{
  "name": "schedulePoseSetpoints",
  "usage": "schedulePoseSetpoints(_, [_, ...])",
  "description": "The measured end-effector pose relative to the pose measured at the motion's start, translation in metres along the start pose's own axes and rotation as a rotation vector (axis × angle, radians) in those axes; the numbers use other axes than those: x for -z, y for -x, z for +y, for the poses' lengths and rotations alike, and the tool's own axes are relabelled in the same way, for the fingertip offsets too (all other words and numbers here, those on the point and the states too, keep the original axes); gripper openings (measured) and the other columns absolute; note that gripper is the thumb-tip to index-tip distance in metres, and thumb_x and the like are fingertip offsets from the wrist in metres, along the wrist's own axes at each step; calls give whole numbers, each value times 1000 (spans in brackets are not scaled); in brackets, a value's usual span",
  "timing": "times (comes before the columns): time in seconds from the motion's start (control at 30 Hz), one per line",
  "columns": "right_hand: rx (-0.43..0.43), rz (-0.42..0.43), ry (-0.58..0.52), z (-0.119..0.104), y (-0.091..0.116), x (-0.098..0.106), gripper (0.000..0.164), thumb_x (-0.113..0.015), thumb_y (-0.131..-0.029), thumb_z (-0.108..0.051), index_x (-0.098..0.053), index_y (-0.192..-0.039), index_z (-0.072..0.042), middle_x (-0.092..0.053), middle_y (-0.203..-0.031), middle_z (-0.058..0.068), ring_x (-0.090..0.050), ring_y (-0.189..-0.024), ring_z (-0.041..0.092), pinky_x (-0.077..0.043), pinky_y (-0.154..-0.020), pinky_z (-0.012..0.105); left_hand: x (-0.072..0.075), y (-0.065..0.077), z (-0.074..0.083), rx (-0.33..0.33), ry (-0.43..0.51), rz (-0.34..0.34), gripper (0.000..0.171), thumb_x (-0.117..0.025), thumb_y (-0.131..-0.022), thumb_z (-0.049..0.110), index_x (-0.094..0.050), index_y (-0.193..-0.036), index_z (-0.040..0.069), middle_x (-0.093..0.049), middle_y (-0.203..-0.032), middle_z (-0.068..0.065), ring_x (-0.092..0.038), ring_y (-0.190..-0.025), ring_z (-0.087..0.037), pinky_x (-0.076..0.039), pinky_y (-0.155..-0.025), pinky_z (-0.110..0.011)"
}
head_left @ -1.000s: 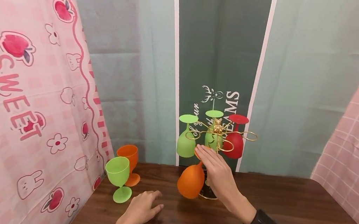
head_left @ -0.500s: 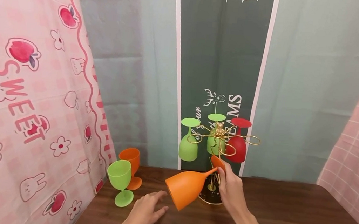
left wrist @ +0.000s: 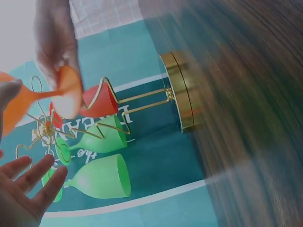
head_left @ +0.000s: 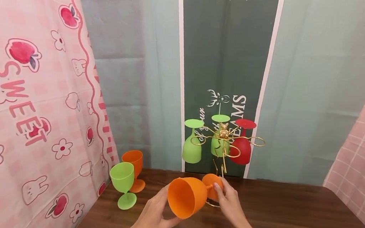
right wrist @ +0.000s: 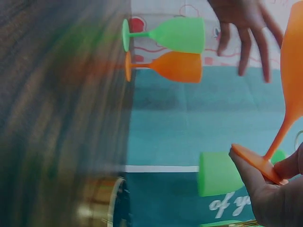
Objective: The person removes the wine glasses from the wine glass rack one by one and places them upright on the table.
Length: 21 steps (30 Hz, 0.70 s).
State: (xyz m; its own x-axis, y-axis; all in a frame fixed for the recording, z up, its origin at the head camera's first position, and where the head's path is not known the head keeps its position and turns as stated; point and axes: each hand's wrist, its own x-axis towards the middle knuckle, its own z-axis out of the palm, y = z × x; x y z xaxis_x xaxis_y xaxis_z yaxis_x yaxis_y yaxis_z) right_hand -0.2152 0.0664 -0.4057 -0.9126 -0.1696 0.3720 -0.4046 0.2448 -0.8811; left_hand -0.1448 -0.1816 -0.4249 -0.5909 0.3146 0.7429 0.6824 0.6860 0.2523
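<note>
Tilted in front of me, an orange goblet (head_left: 192, 197) has its mouth facing left and toward me. My right hand (head_left: 231, 203) pinches its round foot between thumb and fingers, as the right wrist view also shows. My left hand (head_left: 153, 215) is at the bowl, its fingers extended and spread in the left wrist view, the thumb overlapping the bowl there. Behind stands a gold wire goblet rack (head_left: 224, 131) topped with a bear figure. Two green goblets (head_left: 192, 148) and a red goblet (head_left: 241, 149) hang upside down on it.
A green goblet (head_left: 122, 177) and another orange goblet (head_left: 136, 164) stand upright at the left of the dark wooden table (head_left: 278, 211). A pink patterned cloth (head_left: 34, 116) borders the left side, and a grey-green curtain (head_left: 133, 88) hangs behind the table.
My right hand has brought the orange goblet down from beside the rack, tipping its mouth toward me. My left hand has risen from near the table to the bowl.
</note>
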Motion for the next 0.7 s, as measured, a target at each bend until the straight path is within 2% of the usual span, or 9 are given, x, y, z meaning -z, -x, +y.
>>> schedulePoseSetpoints(0.13, [-110,-109,-129,13,2,-4,33,-51,-108,-13,-56,-134,6,-71,-109,19,-72,-91,13,-63,-76,32,-2,-2,2,-39,-5,18,93,-82,-86,41,-33,-158,7,-46,-159,-6,-59,-135,-23,-59,-95,-48])
schedulePoseSetpoints(0.23, [-162,-183,-193,23,6,-9,38,-47,-109,-16,-50,-137,9,-70,-112,23,-73,-94,17,-63,-79,36,-3,0,3,-27,-19,19,96,-81,-86,43,-32,-159,4,-46,-159,-8,-58,-136,-23,-58,-96,-49])
schedulePoseSetpoints(0.43, [-209,-250,-274,41,12,-24,39,-45,-110,-13,-45,-140,12,-68,-115,25,-73,-95,20,-63,-80,39,-5,3,3,21,8,22,107,-85,-82,45,-25,-161,3,-45,-160,-5,-58,-135,-21,-58,-96,-48])
schedulePoseSetpoints(0.57, [-225,-308,-329,49,15,-33,39,-41,-110,-9,-42,-142,13,-65,-121,29,-74,-99,24,-63,-81,39,-7,3,3,29,43,42,109,-87,-80,45,-27,-160,4,-46,-160,-5,-60,-133,-22,-58,-96,-48])
schedulePoseSetpoints(0.7, [-242,-355,-401,52,20,-38,39,-39,-110,-6,-38,-143,16,-65,-123,29,-73,-102,26,-63,-83,38,-10,4,5,53,98,27,110,-87,-80,43,-24,-161,5,-44,-161,-4,-60,-133,-21,-58,-98,-46])
